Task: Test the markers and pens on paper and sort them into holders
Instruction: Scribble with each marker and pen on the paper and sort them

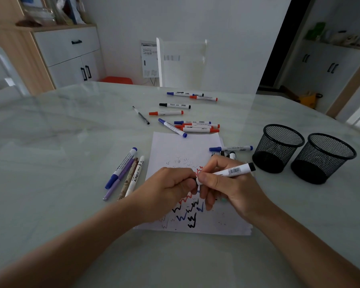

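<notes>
Buried between the fingers of the left hand (170, 183) and right hand (227, 183): the front end of the marker (233, 171); cap on or off, impossible to tell. Covered by both hands: the middle scribbles on the paper (185, 146). Mostly hidden behind the right knuckles: a few pens (232, 154). Too small to read: print on the far markers (195, 127). Cut off at the bottom edge: left forearm (71, 246), right forearm (320, 246). Blurred: shelf clutter (40, 11).

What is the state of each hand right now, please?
Left hand: closed, gripping the near end of the black marker.
Right hand: closed, holding the same marker's barrel.
</notes>
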